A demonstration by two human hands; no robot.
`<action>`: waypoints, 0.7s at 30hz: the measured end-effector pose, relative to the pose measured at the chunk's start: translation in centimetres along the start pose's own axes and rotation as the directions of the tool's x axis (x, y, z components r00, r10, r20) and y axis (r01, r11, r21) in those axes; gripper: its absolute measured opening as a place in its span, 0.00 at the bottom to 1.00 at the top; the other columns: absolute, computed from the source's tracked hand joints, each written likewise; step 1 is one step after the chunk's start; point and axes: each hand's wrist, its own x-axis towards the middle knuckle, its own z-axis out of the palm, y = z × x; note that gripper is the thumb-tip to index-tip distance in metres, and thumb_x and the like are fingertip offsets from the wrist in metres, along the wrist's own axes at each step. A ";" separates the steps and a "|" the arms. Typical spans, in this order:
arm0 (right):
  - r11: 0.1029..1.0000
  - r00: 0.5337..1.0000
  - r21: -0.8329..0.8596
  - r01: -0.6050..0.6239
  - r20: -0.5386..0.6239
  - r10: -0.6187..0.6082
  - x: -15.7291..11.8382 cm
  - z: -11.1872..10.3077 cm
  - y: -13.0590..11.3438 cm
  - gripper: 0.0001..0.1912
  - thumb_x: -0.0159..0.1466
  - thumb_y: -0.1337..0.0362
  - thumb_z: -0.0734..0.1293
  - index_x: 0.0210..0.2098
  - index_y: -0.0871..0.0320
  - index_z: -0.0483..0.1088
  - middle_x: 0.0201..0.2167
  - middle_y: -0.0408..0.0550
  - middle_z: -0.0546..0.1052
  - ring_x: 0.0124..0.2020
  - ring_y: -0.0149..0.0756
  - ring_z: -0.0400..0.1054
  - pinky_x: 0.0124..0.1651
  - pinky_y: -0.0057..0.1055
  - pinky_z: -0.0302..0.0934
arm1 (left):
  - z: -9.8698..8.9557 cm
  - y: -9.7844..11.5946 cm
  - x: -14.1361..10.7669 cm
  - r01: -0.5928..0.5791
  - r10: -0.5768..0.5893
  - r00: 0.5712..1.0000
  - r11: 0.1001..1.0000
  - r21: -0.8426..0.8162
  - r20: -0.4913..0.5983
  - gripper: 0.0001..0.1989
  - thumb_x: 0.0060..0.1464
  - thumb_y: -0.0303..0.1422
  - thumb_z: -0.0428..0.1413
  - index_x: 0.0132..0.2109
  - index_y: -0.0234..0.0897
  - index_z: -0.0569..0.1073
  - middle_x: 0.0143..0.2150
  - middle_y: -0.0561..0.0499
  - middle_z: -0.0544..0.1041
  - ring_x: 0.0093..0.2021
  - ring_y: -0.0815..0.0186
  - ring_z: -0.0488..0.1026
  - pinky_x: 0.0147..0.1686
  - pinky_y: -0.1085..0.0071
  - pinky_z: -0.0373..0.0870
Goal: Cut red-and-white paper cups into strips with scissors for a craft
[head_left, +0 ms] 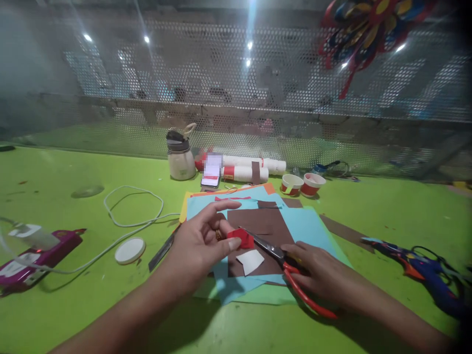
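Between the thumb and fingers of my left hand (206, 238) is a small red paper piece (245, 238), with the index finger stretched out above it. My right hand (317, 268) holds scissors with red handles (308, 299); their blades point left and the tips meet the upper edge of the red piece. Below the red piece, a small white paper piece (250, 262) lies on a brown sheet (271, 221). Light blue sheets (304, 226) and other coloured papers are stacked beneath the brown one.
A dark cutter (162, 250) and a white lid (130, 250) lie left, near a white cable and a purple power strip (55, 248). Behind stand a jar (181, 160), a phone (212, 169), paper cup stacks (245, 174) and two small cups (312, 185). A blue glue gun (424, 270) lies right.
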 end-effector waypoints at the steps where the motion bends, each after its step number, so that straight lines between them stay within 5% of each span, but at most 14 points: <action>1: 1.000 1.000 0.001 0.016 0.006 -0.016 0.0 0.0 0.2 0.12 0.65 0.59 0.59 0.46 0.53 0.68 0.40 0.50 0.72 0.39 0.42 0.67 0.40 0.35 0.59 | 0.0 0.0 0.0 0.005 -0.004 1.000 1.000 -0.011 0.005 0.25 0.46 0.30 0.64 0.53 0.41 0.69 0.29 0.56 0.69 0.29 0.72 0.69 0.29 0.75 0.66; 10: 0.999 0.998 0.034 -0.015 -0.053 0.017 -0.5 -0.8 -1.0 0.09 0.64 0.62 0.58 0.37 0.55 0.69 0.34 0.49 0.75 0.34 0.42 0.68 0.35 0.34 0.61 | -0.1 -0.7 0.1 0.002 -0.006 0.998 0.999 -0.048 -0.069 0.18 0.46 0.31 0.64 0.47 0.41 0.74 0.29 0.56 0.70 0.33 0.71 0.71 0.36 0.73 0.66; 16: 0.920 0.931 0.345 0.183 -0.361 -0.050 -1.8 0.4 -0.2 0.21 0.61 0.59 0.61 0.54 0.50 0.66 0.44 0.50 0.77 0.46 0.48 0.71 0.46 0.38 0.67 | 0.5 -0.3 0.4 -0.066 0.024 0.972 0.983 -0.174 -0.234 0.17 0.45 0.29 0.64 0.45 0.41 0.75 0.31 0.56 0.69 0.36 0.71 0.70 0.42 0.72 0.66; 21: 0.841 0.902 0.477 0.256 -0.431 -0.031 -1.9 3.5 -0.8 0.25 0.59 0.56 0.64 0.56 0.45 0.63 0.35 0.47 0.78 0.35 0.44 0.75 0.35 0.30 0.70 | 1.1 1.2 1.2 -0.145 0.071 0.958 0.956 -0.255 -0.278 0.18 0.45 0.28 0.64 0.46 0.39 0.74 0.30 0.56 0.71 0.35 0.71 0.71 0.45 0.70 0.66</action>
